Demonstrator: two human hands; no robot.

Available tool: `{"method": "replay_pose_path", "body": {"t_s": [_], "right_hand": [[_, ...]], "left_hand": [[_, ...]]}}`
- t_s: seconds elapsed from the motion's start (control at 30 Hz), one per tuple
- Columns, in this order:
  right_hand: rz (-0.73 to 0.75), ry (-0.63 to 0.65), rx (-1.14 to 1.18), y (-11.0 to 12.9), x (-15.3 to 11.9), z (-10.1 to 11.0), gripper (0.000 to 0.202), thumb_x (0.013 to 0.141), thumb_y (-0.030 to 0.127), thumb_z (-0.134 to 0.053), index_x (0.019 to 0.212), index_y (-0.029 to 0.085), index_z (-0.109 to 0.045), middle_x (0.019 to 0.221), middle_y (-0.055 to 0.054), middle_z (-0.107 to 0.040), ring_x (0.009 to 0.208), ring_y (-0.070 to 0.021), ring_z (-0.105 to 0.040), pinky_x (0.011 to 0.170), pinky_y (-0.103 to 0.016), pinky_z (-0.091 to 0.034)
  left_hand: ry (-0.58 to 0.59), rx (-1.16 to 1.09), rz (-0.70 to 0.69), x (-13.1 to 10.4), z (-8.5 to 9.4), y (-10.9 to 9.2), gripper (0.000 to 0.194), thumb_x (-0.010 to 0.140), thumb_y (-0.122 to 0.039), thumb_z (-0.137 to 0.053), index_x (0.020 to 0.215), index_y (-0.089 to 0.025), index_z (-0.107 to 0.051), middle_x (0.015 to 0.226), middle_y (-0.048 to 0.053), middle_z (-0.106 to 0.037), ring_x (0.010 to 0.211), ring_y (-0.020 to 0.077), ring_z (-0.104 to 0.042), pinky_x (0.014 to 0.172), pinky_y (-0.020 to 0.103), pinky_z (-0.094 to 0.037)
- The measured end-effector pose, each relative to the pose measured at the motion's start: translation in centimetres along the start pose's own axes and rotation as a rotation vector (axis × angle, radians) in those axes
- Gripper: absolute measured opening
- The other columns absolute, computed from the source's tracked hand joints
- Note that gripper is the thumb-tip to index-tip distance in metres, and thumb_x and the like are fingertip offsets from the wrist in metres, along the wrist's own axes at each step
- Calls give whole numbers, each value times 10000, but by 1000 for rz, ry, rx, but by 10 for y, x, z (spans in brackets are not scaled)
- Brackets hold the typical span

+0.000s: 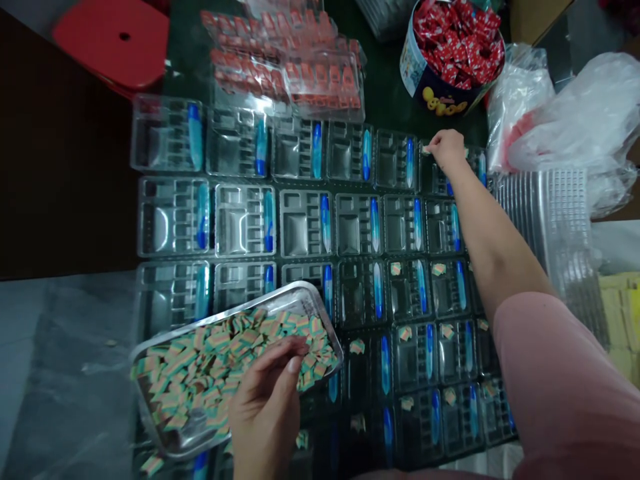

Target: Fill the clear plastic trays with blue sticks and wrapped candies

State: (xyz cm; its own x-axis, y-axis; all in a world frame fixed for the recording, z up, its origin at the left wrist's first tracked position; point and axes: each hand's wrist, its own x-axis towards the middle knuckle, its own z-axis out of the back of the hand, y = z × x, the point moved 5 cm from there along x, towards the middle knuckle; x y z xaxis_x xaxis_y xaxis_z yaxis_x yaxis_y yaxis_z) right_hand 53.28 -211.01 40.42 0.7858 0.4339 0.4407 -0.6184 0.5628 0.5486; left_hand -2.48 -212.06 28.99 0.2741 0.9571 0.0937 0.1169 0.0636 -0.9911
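My right hand (447, 151) reaches to the back right, over a clear blister tray, its thumb and fingers pinching a small striped piece (427, 150). My left hand (273, 393) is above a metal tray (235, 312) heaped with small striped pieces (200, 360) in green, orange and yellow. Its thumb and fingers are curled together; whatever they hold is hidden. Rows of clear blister trays (296, 223) cover the table, most with a blue pen-shaped item (375, 223) in the long slot. Several trays at the front right have a striped piece (439, 269) in a compartment.
Red-orange items in clear packs (320, 80) lie at the back. Behind my right hand stands a tub (425, 87) full of red wrapped packets (460, 40). Stacked clear trays (545, 207) and plastic bags (575, 120) are at the right; a red stool (115, 40) is back left.
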Motion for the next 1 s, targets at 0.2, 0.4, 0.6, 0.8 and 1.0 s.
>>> {"method": "replay_pose_path", "body": {"t_s": [0.2,0.4,0.6,0.8,1.0], "right_hand": [[203,-133,63,51,-71,32,181,874,134,-523,919,99,-695,940,-114,-693,830,-137,-567,836,-285,-420],[548,346,371,133,-253,5,91,817,234,-640,874,249,-709,810,-26,-661,748,-181,-589,736,-331,-453],[635,723,336,175,-391,-65,163,867,250,-586,955,293,-717,891,-54,-661,830,-223,-620,759,-356,-471],[649,616,147,184,-403,-105,159,845,209,-605,947,270,-711,939,-63,-659,915,-252,-614,793,-349,-455],[632,615,120,186,-397,-100,48,763,164,-672,761,209,-654,893,-70,-652,851,-230,-601,768,-327,-437]], "left_hand": [[-128,40,-67,9,30,-6,222,763,-306,-723,974,-246,-688,945,2,-714,895,153,-668,924,334,-524],[-251,-46,-159,31,83,2,280,731,-313,-738,993,-231,-682,1007,24,-695,905,146,-657,892,314,-524],[-198,-109,-133,23,106,17,284,716,-308,-758,976,-211,-695,953,29,-703,884,146,-661,889,308,-516],[-98,-88,-125,13,127,28,282,723,-327,-750,970,-200,-703,982,49,-718,944,182,-664,881,335,-527],[-5,-114,-104,8,146,28,260,721,-305,-756,953,-195,-713,985,56,-718,944,178,-662,894,330,-509]]}}
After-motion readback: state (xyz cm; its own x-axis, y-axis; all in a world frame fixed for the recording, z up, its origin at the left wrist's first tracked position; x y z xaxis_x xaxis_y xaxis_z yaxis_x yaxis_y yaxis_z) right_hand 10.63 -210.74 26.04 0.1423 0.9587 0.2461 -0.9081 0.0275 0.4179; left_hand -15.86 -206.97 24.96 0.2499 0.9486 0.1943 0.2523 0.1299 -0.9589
